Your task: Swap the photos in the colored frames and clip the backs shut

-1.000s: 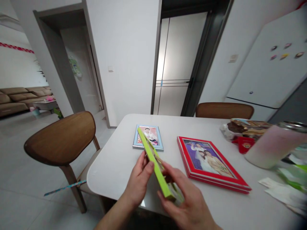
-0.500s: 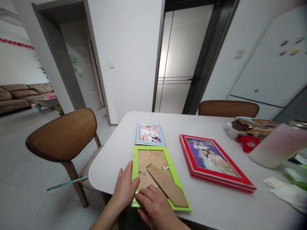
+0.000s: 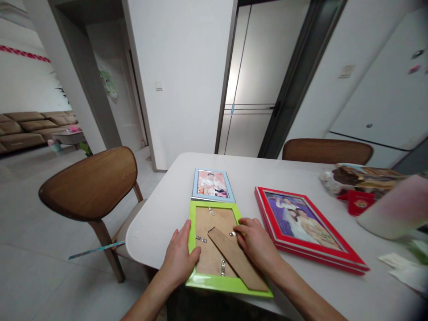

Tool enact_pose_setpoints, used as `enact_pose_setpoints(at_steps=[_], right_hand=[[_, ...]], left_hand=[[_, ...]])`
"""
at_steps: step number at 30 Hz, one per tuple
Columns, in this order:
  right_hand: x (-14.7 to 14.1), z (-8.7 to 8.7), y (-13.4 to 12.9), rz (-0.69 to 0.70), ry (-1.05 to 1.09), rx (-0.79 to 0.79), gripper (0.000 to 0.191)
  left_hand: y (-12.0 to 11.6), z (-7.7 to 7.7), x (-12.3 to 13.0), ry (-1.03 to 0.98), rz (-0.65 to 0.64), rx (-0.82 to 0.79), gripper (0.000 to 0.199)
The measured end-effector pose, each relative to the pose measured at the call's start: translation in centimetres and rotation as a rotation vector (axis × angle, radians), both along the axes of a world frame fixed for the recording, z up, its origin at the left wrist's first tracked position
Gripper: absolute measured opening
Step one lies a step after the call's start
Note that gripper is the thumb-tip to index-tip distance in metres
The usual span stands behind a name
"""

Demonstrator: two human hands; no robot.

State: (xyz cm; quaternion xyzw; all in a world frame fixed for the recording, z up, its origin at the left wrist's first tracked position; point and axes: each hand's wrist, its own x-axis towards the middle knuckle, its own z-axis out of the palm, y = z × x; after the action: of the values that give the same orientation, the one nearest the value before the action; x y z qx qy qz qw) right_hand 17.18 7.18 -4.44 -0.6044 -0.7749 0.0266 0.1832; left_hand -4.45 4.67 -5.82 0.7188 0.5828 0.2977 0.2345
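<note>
A lime-green picture frame [image 3: 214, 281] lies face down near the table's front edge, its brown backboard [image 3: 209, 256] and hinged stand [image 3: 234, 258] facing up. Small metal clips sit along the inner edges of the backboard. My left hand [image 3: 180, 254] grips the frame's left side, thumb over the border and fingers along the outer edge. On the opposite side, the bent fingertips of my right hand [image 3: 256, 240] press at the right metal clip [image 3: 232, 234]. A light-blue picture frame [image 3: 213, 184] with a photo lies face up just beyond the green one.
Two stacked red picture frames [image 3: 307, 223] lie to the right on the white table [image 3: 160, 223]. Behind them are a plastic bag [image 3: 334, 180], a red packet [image 3: 360, 203], a pinkish-white container [image 3: 391, 209] and tissues [image 3: 403, 269]. A wooden chair [image 3: 90, 183] stands at the left.
My right hand has moved from the frame's lower left up to the clip on its right side, uncovering the bottom clip. My left hand stays at the left border. The view shifts slightly.
</note>
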Motion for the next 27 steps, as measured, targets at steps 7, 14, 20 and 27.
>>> enact_pose_setpoints(at_steps=[7, 14, 20, 27], right_hand=[[-1.9, 0.6, -0.7, 0.019, 0.022, 0.053, 0.023], [-8.1, 1.1, -0.7, 0.215, 0.076, -0.054, 0.018], [-8.5, 0.2, 0.4, 0.166, 0.065, -0.027, 0.022], [-5.7, -0.4, 3.5, -0.006, 0.055, 0.016, 0.025]], left_hand=[[0.0, 0.2, 0.0, 0.019, 0.013, -0.014, 0.063], [0.1, 0.0, 0.2, 0.079, -0.008, 0.015, 0.061], [0.1, -0.2, 0.1, 0.081, -0.005, 0.010, 0.062], [-0.1, -0.3, 0.0, 0.059, 0.002, 0.000, 0.062]])
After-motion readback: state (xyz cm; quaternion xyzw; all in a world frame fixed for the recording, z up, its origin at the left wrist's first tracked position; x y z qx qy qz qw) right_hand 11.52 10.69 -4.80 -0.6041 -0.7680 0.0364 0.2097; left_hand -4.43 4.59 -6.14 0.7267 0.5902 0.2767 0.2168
